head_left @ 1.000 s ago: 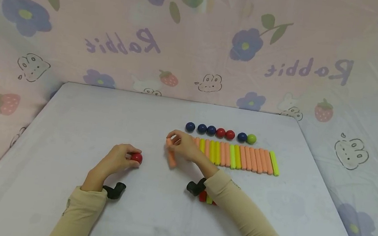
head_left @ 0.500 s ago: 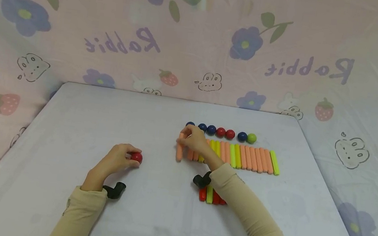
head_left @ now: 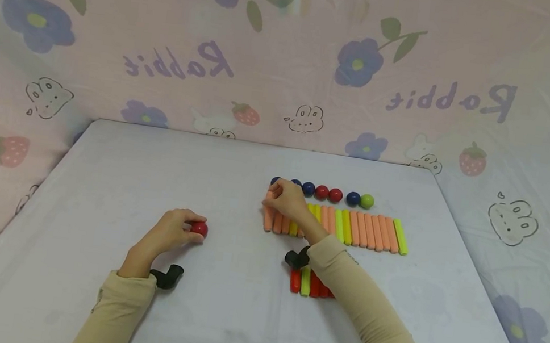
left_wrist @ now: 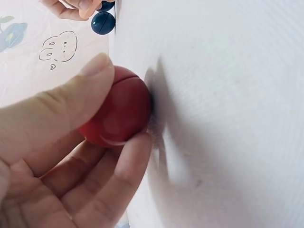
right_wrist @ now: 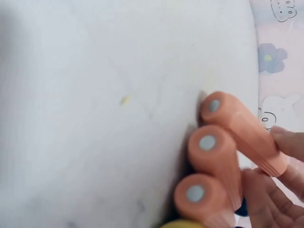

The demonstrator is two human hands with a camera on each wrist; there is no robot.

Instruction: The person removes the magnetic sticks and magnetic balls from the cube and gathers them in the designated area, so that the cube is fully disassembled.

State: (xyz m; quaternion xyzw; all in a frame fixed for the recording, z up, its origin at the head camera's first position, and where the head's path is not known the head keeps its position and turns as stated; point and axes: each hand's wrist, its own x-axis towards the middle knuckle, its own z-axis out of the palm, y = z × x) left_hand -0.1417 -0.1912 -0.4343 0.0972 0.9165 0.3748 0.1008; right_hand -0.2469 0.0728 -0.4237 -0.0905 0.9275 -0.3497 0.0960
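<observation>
My left hand (head_left: pixel 169 232) pinches a red ball (left_wrist: pixel 124 109) between thumb and fingers, low over the white table. A fine seam line runs across the ball. At the left end of a row of orange, yellow and green sticks (head_left: pixel 366 231), my right hand (head_left: pixel 289 201) pinches an orange stick (right_wrist: pixel 244 126) near its far end. In the right wrist view, a grey disc shows in its near end. It lies alongside another orange stick (right_wrist: pixel 214 152), slightly angled to it. The right hand and wrist hide part of the row.
Behind the sticks is a line of blue, red and green balls (head_left: pixel 321 192), partly covered by the right hand. Several red and green sticks (head_left: pixel 306 283) lie nearer, under the right forearm. A printed curtain (head_left: pixel 267 67) stands along the table's (head_left: pixel 153 156) back edge.
My right hand has carried the orange stick rightward to the row's left end, turning it closer to parallel with the others. The left hand has stayed still with the red ball.
</observation>
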